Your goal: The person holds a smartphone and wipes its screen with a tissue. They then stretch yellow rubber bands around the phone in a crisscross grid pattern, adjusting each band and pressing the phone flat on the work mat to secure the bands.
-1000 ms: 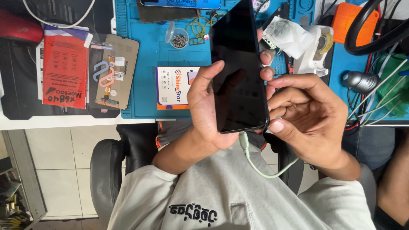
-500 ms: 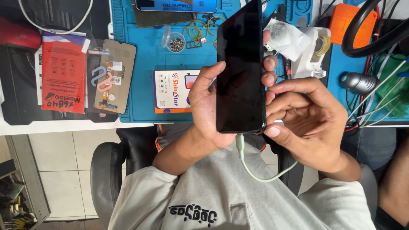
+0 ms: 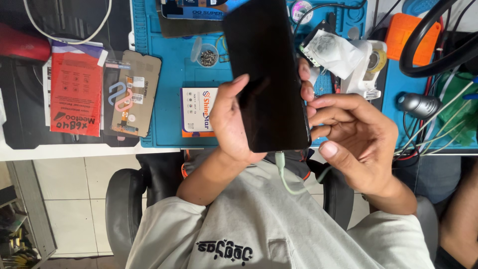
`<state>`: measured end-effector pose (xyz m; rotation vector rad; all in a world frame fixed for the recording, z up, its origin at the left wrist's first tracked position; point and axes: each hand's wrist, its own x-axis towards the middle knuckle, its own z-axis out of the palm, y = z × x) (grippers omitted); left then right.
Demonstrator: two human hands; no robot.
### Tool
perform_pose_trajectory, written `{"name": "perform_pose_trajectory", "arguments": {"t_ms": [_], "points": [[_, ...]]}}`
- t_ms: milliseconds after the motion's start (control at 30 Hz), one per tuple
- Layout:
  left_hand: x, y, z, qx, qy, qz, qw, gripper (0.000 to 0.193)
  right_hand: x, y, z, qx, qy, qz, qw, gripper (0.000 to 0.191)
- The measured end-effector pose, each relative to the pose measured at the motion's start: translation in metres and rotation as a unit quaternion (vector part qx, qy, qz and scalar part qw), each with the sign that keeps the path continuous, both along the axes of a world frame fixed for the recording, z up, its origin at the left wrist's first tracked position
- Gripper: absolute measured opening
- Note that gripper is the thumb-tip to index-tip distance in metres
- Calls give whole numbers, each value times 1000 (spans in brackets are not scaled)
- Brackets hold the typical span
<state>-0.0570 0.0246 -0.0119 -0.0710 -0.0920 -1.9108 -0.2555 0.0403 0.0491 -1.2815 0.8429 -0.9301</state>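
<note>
My left hand (image 3: 231,122) grips a black phone (image 3: 266,74) with a dark screen. The thumb lies on the glass and the fingertips wrap round its right edge. A pale green cable (image 3: 285,178) is plugged into the phone's bottom end and loops right under my right hand (image 3: 356,142). That hand sits just right of the phone with its fingers curled toward the phone's edge. Its thumb is closed over the cable's far end.
A blue work mat (image 3: 164,99) lies on the desk with a small dish of screws (image 3: 207,56) and a white-and-orange card (image 3: 196,112). A phone back panel (image 3: 132,94) and a red packet (image 3: 75,94) lie left. Tape, cables and green wires crowd the right. Another person's arm (image 3: 460,219) is at the lower right.
The phone has turned from a slight lean to nearly upright and sits a little higher in my left hand. My right hand stays beside it with the cable.
</note>
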Motion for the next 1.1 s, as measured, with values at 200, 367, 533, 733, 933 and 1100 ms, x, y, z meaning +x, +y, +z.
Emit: {"name": "perform_pose_trajectory", "arguments": {"t_ms": [200,367,533,733,933,1100], "points": [[18,-9,1,-140,-145,106,974,71,12,-16,-12,-9,25,2,1000,47],[34,-9,5,-151,-226,125,954,78,21,-25,-31,-6,32,-3,999,41],[43,-7,4,-135,-244,133,951,65,29,-33,-47,-6,32,3,999,39],[63,-10,-8,-135,-352,162,912,64,45,-37,-53,16,35,16,999,39],[82,-6,-40,-69,-299,192,932,63,49,-54,-50,-23,125,-61,990,21],[109,14,-74,-33,-270,202,941,66,46,-86,-34,-162,170,-109,966,10]]}}
